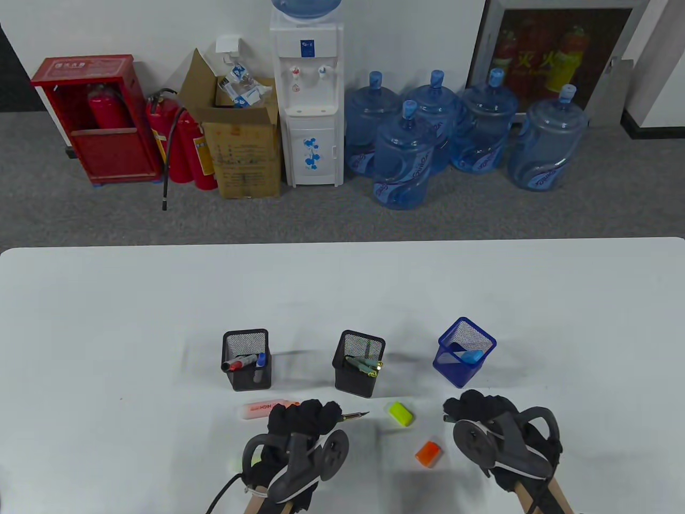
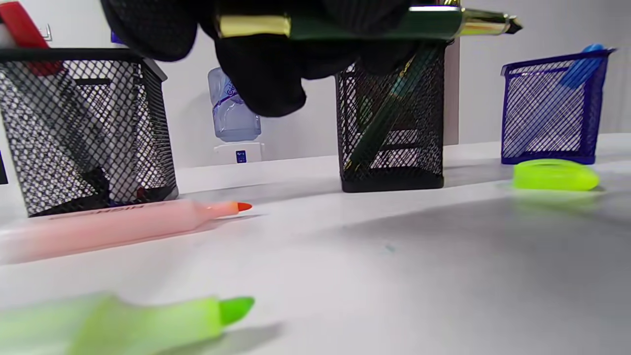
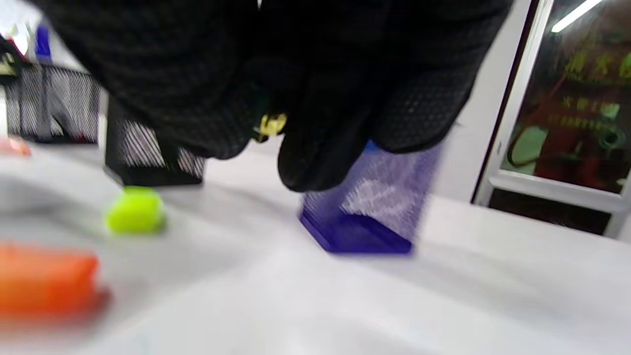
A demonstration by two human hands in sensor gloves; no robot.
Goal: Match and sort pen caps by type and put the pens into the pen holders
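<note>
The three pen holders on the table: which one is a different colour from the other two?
The rightmost holder, blue mesh and nearest the right hand. The left holder and middle holder are both black.

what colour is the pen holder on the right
Blue mesh pen holder; clearest in the table view.

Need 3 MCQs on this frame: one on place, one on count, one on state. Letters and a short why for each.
1. Where does the lime-green cap lie?
A. In the blue holder
B. On the table, in front of the holders
C. In the left hand

2. How many mesh pen holders stand on the table?
A. Two
B. Three
C. Four

3. What is the left hand doing?
A. Resting flat
B. Gripping a green pen
C. Pressing the orange cap

Key: 1 B, it sits on bare tabletop. 2 B, two black, one blue. 3 B, fingers wrap the green pen in the left wrist view.
</note>
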